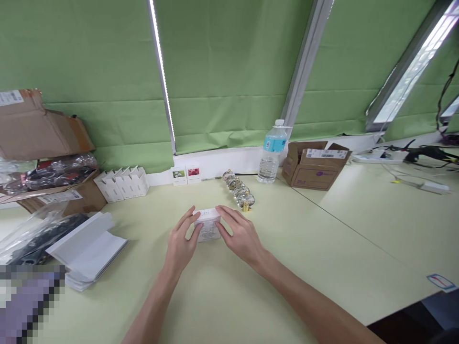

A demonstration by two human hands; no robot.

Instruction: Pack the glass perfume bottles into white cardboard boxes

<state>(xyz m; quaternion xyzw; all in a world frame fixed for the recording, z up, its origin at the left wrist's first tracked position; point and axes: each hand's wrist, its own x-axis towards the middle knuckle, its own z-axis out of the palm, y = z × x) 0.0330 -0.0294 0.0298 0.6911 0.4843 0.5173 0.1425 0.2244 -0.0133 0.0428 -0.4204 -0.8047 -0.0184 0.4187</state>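
A small white box (208,231) with fine print on its near face stands on the pale table between my hands. My left hand (182,241) grips its left side, thumb at the near face and fingers along the top edge. From the right, my right hand (239,231) holds the box the same way. Just beyond it runs a row of round glass bottles (241,191) with gold-coloured tops. Behind stand two small white boxes with pictures, one showing a green picture (179,175), the other a red one (193,174).
A water bottle (271,153) and an opened cardboard box (315,167) stand at the back right. Several white cartons (122,184) line up at the back left, near stacked cardboard boxes (43,126) and folded papers (89,251). Cables and a power strip (380,156) lie far right.
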